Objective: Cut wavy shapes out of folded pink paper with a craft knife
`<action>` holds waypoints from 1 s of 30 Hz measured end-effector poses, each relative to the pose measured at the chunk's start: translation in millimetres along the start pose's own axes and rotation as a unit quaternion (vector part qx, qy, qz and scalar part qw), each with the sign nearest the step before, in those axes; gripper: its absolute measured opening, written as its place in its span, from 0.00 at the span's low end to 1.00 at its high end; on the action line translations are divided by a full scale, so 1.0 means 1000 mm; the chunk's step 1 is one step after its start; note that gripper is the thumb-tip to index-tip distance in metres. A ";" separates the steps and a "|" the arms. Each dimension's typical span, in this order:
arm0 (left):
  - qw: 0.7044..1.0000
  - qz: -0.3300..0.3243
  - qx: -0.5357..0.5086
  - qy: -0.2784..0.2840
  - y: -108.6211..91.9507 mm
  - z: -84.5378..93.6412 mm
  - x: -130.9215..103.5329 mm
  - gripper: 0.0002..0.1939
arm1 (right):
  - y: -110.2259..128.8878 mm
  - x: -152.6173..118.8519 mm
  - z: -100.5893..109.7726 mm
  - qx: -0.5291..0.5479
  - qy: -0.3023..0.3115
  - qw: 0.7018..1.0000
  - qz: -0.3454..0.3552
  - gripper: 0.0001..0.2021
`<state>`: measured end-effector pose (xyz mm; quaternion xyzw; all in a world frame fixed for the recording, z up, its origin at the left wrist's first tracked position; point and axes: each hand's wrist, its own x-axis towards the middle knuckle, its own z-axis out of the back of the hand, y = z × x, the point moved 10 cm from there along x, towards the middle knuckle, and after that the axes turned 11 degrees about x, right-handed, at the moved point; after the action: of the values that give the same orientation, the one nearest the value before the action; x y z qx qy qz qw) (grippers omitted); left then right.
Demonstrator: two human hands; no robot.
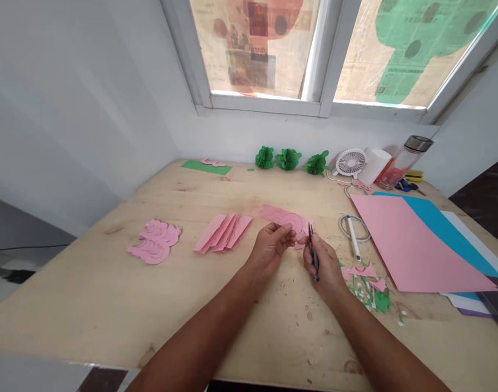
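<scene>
A pink paper piece (284, 215) with curved outlines on it is at the middle of the table, behind my hands. My left hand (271, 244) has its fingers closed in a pinch at the paper's near edge. In my right hand (326, 264) is a dark, slim cutting tool (314, 253), its tip pointing up and away beside the paper's right end. To the left, pleated pink strips (223, 233) lie on the table. Farther left is a stack of pink cut-out shapes (157, 239) with scalloped edges.
Pink and green scraps (369, 286) lie right of my right hand, near a white pen (353, 237) and large coloured sheets (420, 245). Three green paper shapes (289, 159), a small fan (351, 162) and a bottle (404, 162) stand along the wall.
</scene>
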<state>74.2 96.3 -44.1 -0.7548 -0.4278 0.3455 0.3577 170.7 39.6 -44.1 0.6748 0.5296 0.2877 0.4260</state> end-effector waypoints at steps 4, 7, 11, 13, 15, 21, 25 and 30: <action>1.000 -0.014 -0.017 -0.014 -0.001 -0.001 -0.003 0.14 | -0.001 -0.002 -0.003 0.006 0.001 1.000 -0.003 0.19; 1.000 -0.019 -0.019 -0.012 0.000 -0.004 -0.006 0.13 | -0.005 -0.004 -0.006 0.027 0.003 1.000 -0.015 0.19; 0.999 -0.030 -0.028 -0.020 0.000 -0.006 -0.010 0.12 | -0.007 -0.007 -0.012 0.057 0.013 0.998 -0.027 0.18; 0.999 -0.033 -0.028 -0.027 0.000 -0.007 -0.011 0.12 | -0.007 -0.008 -0.014 0.068 0.018 0.997 -0.029 0.18; 0.999 -0.035 -0.021 -0.031 -0.001 -0.008 -0.012 0.12 | -0.007 -0.009 -0.016 0.071 0.021 0.997 -0.027 0.18; 0.998 -0.045 0.003 -0.040 -0.006 -0.011 -0.015 0.12 | -0.005 -0.009 -0.017 0.076 0.023 0.997 -0.019 0.18; 0.997 -0.049 0.000 -0.053 -0.006 -0.010 -0.017 0.11 | -0.005 -0.009 -0.016 0.072 0.019 0.997 -0.017 0.18; 0.997 -0.056 -0.003 -0.058 -0.006 -0.010 -0.019 0.11 | -0.005 -0.008 -0.016 0.081 0.025 0.996 -0.008 0.17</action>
<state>73.3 79.4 -30.0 -0.7096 -0.4898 0.3669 0.3491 152.7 36.4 -39.8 0.6952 0.5672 0.2569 0.3590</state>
